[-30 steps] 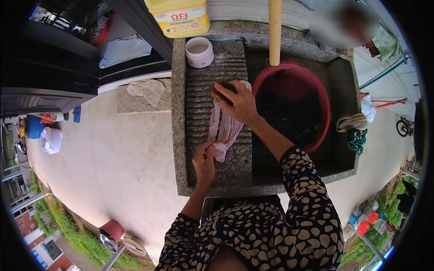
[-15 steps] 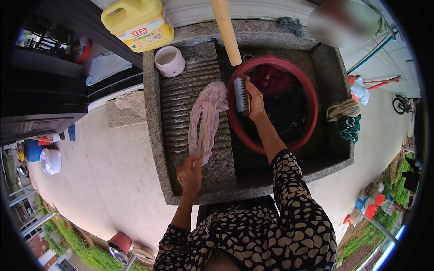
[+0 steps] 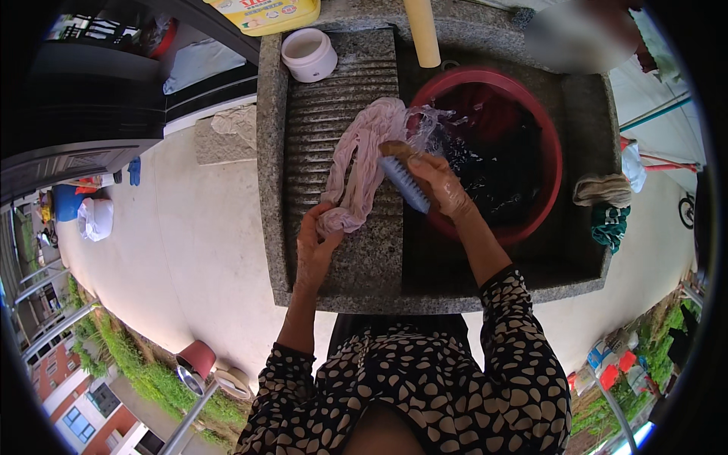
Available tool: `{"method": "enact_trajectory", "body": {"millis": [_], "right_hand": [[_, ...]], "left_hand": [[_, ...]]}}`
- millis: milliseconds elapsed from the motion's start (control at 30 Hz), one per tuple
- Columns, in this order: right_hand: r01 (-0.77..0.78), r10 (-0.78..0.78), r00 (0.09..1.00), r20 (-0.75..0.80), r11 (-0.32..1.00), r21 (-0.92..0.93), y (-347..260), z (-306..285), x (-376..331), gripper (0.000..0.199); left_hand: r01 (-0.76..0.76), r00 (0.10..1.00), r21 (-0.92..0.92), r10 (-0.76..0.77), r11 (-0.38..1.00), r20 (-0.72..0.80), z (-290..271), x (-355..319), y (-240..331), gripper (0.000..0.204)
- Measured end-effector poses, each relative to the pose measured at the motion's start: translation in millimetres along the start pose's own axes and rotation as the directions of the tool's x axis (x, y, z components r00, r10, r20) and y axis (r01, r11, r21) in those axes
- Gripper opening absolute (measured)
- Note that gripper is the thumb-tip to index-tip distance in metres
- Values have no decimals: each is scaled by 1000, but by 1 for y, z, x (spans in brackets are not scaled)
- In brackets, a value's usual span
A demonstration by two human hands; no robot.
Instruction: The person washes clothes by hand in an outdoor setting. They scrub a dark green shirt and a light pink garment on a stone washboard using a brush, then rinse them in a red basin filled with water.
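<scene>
A wet pink cloth (image 3: 369, 144) lies bunched in a long loop on the ribbed washboard slab (image 3: 303, 144) of a stone sink. My left hand (image 3: 315, 236) pinches its near end, thumb and fingers closed on the fabric. Beside the cloth, my right hand (image 3: 441, 184) grips a scrub brush (image 3: 406, 182) by its wooden back, the pale bristles facing down and left. Splashing water flies between the cloth's far end and the red basin (image 3: 552, 155). Dark water and some dark red fabric fill that basin.
A white round tub (image 3: 309, 57) and a yellow jug (image 3: 265, 14) stand at the far left of the sink. A wooden pole (image 3: 422, 34) juts in over the far rim. Brown and green cloths (image 3: 603, 191) hang on the right rim.
My right hand has brought the brush from over the basin toward the cloth, its bristles now turned lower. Water has splashed up. My left hand has gathered the cloth's near end. The view has shifted.
</scene>
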State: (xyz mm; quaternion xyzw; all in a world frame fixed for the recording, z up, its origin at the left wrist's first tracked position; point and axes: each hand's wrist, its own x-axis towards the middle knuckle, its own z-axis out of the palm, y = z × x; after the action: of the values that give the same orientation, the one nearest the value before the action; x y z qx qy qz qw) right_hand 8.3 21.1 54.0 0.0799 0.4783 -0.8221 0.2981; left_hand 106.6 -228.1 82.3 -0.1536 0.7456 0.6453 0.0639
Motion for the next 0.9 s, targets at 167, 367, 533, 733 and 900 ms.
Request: {"method": "enact_trajectory", "body": {"millis": [167,367,533,733,900], "right_hand": [[518,-463,751,471,-31,-855,38,81,-14,43],[154,-700,673,239,-184,-971,-11,40,50,46],[467,-565,709,422,-72,-881,23,86,10,46],[208,-583,735,345,-291,-934,1,49,49,45],[32,-578,795,-183,341,-939,-21,44,70,43]], "left_hand": [[-33,999,-49,32,998,-21,-1,5,-18,31],[-26,1000,239,26,971,4,8,0,-6,25],[-40,997,205,52,978,-55,2,1,-18,22],[-52,996,343,23,938,89,-2,-7,0,16],[-464,873,565,462,683,157,-3,-32,-8,22]]}}
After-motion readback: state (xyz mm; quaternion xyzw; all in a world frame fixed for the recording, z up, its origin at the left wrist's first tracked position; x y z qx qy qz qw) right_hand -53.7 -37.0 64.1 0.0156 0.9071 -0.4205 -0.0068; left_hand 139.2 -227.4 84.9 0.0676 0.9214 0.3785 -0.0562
